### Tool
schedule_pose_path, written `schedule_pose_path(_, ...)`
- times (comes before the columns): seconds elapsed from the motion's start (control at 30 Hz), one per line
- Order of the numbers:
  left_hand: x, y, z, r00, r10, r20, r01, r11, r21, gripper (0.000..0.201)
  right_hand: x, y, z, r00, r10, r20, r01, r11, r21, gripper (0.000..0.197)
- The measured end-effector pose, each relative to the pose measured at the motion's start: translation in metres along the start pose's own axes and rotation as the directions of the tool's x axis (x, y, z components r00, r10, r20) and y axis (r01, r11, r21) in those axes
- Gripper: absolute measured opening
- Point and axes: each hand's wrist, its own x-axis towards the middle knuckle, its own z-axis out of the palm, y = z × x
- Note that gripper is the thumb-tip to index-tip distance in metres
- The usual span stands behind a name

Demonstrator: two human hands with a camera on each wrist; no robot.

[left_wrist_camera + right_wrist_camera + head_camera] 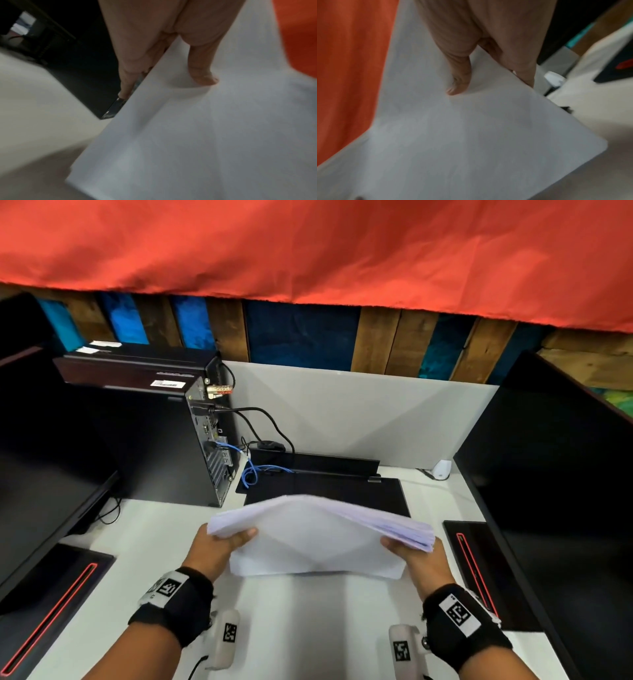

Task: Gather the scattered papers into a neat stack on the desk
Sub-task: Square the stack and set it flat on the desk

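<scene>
A thick stack of white papers (315, 537) is held tilted above the white desk (308, 618), its near edge low and its far edge raised. My left hand (222, 546) grips the stack's left edge, thumb on top and fingers underneath. My right hand (407, 556) grips the right edge the same way. In the left wrist view the thumb (204, 75) presses into the top sheet of the papers (205, 135). In the right wrist view the thumb (458, 83) lies on the papers (471, 135), with fingers behind the edge. The sheets fan slightly at the right side.
A black computer tower (161, 440) with cables stands at the back left. A flat black device (325, 491) lies behind the stack. Dark monitors (561, 491) flank the desk, with black red-lined bases (51, 611) on both sides. A grey partition (359, 419) closes the back.
</scene>
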Motion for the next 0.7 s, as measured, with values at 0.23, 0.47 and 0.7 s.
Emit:
schedule_pose_path(0.23,-0.018,0.001,0.012,0.996,0.009,-0.086,-0.015,0.998,-0.064,0.027,-0.017,0.004,0.008,0.998,-0.005,-0.059,0.015,0.986,0.163,0.023)
schedule_pose_path(0.47,-0.013,-0.001,0.008,0.992,-0.125,-0.004,0.123,0.981,-0.153,0.052,-0.012,0.004,0.006,0.995,0.101,-0.016,-0.095,0.975,0.199,0.024)
schedule_pose_path(0.7,-0.014,-0.003,-0.006,0.986,-0.127,0.108,0.136,0.987,-0.088,0.065,-0.018,0.008,-0.010,0.998,0.066,-0.007,-0.063,0.974,0.217,0.036)
